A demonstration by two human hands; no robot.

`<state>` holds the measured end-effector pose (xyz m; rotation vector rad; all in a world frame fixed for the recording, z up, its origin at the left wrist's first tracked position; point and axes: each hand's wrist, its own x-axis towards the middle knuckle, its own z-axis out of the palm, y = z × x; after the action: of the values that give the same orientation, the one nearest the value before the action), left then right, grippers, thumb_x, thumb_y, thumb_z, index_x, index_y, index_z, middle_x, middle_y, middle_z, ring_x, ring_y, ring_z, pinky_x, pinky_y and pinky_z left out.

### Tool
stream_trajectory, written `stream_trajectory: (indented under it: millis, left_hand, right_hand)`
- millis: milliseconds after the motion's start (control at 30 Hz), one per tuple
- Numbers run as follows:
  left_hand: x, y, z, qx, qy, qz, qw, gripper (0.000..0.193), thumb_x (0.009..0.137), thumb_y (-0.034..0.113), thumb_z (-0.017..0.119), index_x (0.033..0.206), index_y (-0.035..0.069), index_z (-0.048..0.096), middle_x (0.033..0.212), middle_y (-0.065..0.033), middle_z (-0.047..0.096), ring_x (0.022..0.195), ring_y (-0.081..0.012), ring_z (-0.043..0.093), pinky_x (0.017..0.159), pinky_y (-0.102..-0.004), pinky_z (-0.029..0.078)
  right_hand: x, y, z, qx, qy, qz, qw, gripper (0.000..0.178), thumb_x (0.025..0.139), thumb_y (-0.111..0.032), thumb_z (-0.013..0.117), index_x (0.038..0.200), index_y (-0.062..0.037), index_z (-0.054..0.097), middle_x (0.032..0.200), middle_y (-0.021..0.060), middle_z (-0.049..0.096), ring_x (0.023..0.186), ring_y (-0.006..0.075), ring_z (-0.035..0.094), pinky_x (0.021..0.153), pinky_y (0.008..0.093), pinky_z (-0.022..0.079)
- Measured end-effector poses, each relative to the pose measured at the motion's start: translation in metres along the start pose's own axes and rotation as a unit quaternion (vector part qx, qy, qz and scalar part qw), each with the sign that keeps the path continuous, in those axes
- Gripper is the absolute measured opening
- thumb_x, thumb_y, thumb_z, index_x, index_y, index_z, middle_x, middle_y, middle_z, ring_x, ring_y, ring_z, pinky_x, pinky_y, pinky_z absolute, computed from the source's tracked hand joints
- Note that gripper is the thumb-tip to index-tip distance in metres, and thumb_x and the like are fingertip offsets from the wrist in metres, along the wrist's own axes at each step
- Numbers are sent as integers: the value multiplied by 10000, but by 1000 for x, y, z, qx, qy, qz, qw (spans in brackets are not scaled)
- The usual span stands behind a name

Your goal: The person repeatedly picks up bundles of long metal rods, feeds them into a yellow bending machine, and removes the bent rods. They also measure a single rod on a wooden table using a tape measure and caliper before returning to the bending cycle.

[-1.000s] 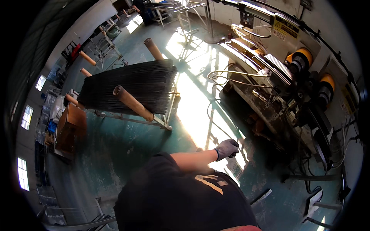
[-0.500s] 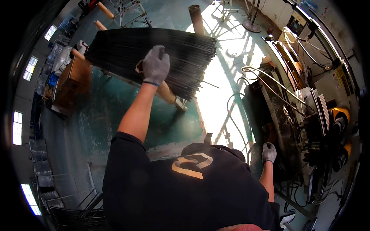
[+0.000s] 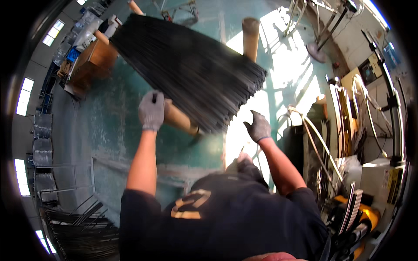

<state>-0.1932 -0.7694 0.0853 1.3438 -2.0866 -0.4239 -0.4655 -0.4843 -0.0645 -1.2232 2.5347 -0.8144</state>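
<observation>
A thick bundle of long thin black rods (image 3: 183, 61) lies across supports sleeved in brown tubes, its near right ends uneven. My left hand (image 3: 151, 111), in a grey knitted glove, is curled closed beside the bundle's near edge. It is close to the end of a brown tube (image 3: 177, 119) that sticks out from under the rods. A small dark spot shows between its fingers, but what they hold, if anything, is hidden. My right hand (image 3: 258, 127), gloved alike, hovers just off the rod ends with thumb and fingers apart and nothing in it.
An upright brown tube (image 3: 250, 39) stands at the bundle's far right side. Machinery with pale hoses (image 3: 307, 122) lines the right. A brown box (image 3: 93, 65) stands at the left, and more black rods (image 3: 82, 230) lie at the lower left. A round-based stand (image 3: 316, 52) is far right.
My left hand has drawn back from over the rods to their near edge. My right hand has risen from the lower right toward the rod ends. The view has shifted.
</observation>
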Motion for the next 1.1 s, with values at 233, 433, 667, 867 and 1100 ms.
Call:
stream_trajectory:
  millis: [233,433,667,867,1100]
  left_hand:
    - [0,22,-1,-47,50,-19,997,122,947,111,658,954,-9,677,807,-99,662,765,-179,651,727,-327,520]
    - [-4,32,2,-139,46,-111,983,80,960,52,638,961,-25,658,794,-47,621,738,-117,596,673,-294,490]
    - [5,27,5,-115,72,-43,990,94,956,54,630,973,-32,661,860,-73,656,796,-144,619,745,-306,504]
    - [3,29,-3,-158,74,-63,983,101,954,62,633,983,-31,660,880,-82,668,828,-159,632,788,-316,511]
    - [-2,19,-3,-131,94,-41,986,129,960,94,624,964,-32,651,874,-111,670,829,-199,650,801,-339,518]
  right_hand:
    - [194,14,58,-134,29,-62,989,821,636,-280,860,1332,-27,506,1234,193,591,1160,376,584,964,471,485]
    - [229,-11,76,-260,-36,-49,964,271,933,-168,584,1159,-37,655,1112,141,685,1064,304,643,880,415,526]
    - [250,-2,61,-239,-95,-52,965,230,931,-211,604,1077,-65,706,1092,136,697,1049,305,657,864,412,531]
    - [240,-10,64,-227,-24,-11,974,313,903,-229,618,1162,-55,635,1153,159,662,1089,339,617,930,482,480]
    - [239,-16,67,-259,-116,-19,959,297,921,-209,629,1163,-45,680,1203,177,674,1156,335,637,956,434,530]
